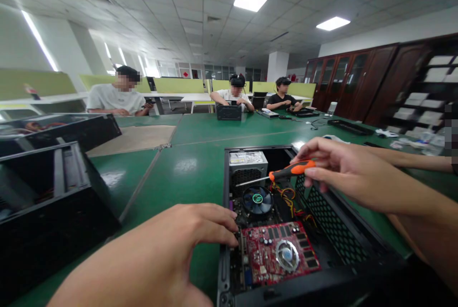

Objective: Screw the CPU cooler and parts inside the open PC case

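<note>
Head view. Works over open case (332, 221) lying on table (200, 154). Grips screwdriver (291, 169) in right hand (343, 168), fingers clamped on handle, tip poised above fan (257, 199). Rests left hand (171, 245) on case rim, fingers together, gripping nothing, beside red card (279, 252). Inside case: power supply (248, 164), fan, card, wires (289, 197). Probably lining up on a screw; calls for steady, square tip placement.

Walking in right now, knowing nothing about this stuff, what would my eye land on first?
The open computer case at bottom centre on the green table, with a bright red circuit card and a round cooling fan inside. Above it, the right hand holds an orange-handled screwdriver, while the left hand rests on the case's left edge.
</note>
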A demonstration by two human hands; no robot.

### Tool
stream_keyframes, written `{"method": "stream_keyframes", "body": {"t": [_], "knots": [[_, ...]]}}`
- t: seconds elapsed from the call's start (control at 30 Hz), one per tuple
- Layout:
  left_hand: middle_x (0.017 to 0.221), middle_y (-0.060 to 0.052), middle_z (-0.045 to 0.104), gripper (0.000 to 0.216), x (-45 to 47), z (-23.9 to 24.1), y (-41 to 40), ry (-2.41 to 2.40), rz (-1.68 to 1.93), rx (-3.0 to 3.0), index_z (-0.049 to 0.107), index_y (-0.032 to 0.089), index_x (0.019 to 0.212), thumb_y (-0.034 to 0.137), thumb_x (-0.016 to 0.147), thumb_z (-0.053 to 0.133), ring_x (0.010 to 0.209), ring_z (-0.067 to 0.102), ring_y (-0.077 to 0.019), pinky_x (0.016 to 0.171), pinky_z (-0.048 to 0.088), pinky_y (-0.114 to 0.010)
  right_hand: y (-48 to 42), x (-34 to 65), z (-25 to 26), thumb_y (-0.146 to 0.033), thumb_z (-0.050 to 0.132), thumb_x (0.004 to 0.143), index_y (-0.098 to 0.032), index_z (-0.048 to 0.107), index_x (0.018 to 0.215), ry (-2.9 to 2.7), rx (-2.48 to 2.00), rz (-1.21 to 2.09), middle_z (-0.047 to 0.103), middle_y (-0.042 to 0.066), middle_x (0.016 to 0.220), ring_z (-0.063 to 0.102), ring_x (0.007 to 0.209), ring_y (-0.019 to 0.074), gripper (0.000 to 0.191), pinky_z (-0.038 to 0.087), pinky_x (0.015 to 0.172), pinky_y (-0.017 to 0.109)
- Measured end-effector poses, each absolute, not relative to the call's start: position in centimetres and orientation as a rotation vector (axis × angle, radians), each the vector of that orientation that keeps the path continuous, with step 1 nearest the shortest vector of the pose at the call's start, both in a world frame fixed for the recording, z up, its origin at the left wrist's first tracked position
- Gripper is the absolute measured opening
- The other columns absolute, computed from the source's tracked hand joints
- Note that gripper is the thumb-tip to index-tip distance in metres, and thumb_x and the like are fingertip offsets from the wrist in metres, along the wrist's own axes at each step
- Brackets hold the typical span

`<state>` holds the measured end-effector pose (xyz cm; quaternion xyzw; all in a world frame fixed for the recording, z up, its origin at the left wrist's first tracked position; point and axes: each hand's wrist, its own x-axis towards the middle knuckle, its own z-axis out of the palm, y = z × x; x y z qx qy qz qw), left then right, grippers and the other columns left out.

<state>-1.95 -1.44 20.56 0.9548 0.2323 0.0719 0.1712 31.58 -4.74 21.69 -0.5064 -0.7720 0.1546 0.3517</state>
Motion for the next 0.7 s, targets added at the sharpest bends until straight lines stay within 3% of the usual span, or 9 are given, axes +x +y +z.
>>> {"method": "stream_keyframes", "body": {"t": [0.2, 0.37, 0.7], "knots": [[0.131, -0.006, 0.069, 0.065, -2.2, 20.2, -1.4, 0.693, 0.171, 2.705, 0.074, 0.028, 0.116, 0.056, 0.059, 0.089, 0.119, 0.066, -0.0286, 0.102, 0.055, -0.037, -4.0, 31.1, 21.3, -0.03, 0.06, 0.093, -0.025, 0.071, 0.112, -2.182, -1.415, 0.158, 0.075, 0.002, 0.107, 0.071, 0.091, 0.0192, 0.022, 0.056, 0.079, 0.032], [0.131, -0.006, 0.069, 0.065, -2.0, 20.4, -1.6, 0.694, 0.17, 2.682, 0.075, 0.028, 0.115, 0.055, 0.057, 0.089, 0.119, 0.066, -0.0292, 0.102, 0.055, -0.038, -3.3, 30.8, 20.2, -0.023, 0.049, 0.098, -0.019, 0.068, 0.118, -2.32, -1.362, -0.101, 0.074, 0.007, 0.117, 0.069, 0.105, 0.0208, 0.028, 0.055, 0.092, 0.034], [0.132, -0.005, 0.068, 0.064, -2.1, 20.3, -1.6, 0.701, 0.185, 2.663, 0.075, 0.031, 0.115, 0.055, 0.057, 0.089, 0.119, 0.065, -0.0298, 0.102, 0.055, -0.038, -2.1, 30.3, 18.6, -0.019, 0.049, 0.098, -0.019, 0.067, 0.118, -2.359, -1.395, -0.092, 0.074, 0.006, 0.116, 0.069, 0.105, 0.0211, 0.027, 0.054, 0.096, 0.034]]}}
